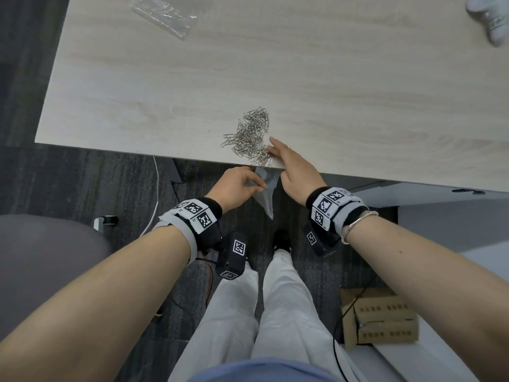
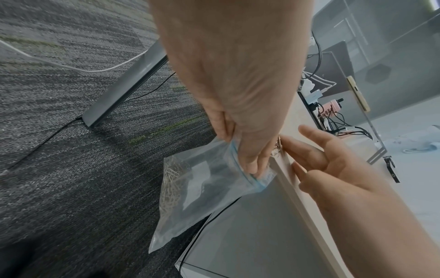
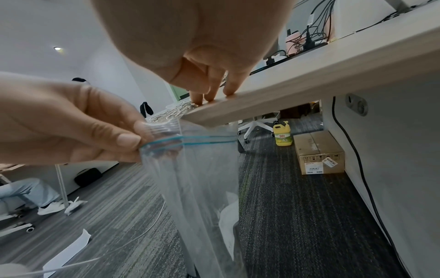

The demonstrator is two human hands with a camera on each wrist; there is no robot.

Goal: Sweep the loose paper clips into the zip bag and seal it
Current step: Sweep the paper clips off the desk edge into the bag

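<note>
Head view: we hold the bag (image 1: 265,192) under the counter (image 1: 303,86) edge.
Left hand (image 1: 237,186) pinches its rim; right hand (image 1: 292,168) fingers lie straight against the clips (image 1: 249,135).

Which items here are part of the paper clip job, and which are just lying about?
In the job: paper clips, zip bag, left hand, right hand, desk.

Lying about: crumpled clear plastic, cardboard box, yellow detergent bottle.
</note>
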